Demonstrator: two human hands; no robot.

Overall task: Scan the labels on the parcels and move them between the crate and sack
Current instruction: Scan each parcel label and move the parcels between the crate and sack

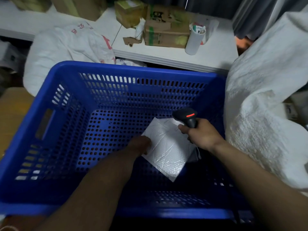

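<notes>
A big blue perforated crate [55, 104] fills the middle of the view. Inside it, near the right wall, lies a white bubble-mailer parcel [168, 147], tilted, with a second pale parcel partly hidden under its right side. My left hand [141, 144] reaches down into the crate and grips the parcel's left edge. My right hand [200, 134] holds a black barcode scanner [186, 117] with a red light, its head just above the parcel's upper right corner. A white woven sack [260, 114] stands against the crate's right side.
Another white sack with red print [66, 47] lies behind the crate at the left. A white table [166, 54] behind holds cardboard boxes [165, 29], a white roll [194, 42] and scraps. A brown carton [11, 110] sits at the left.
</notes>
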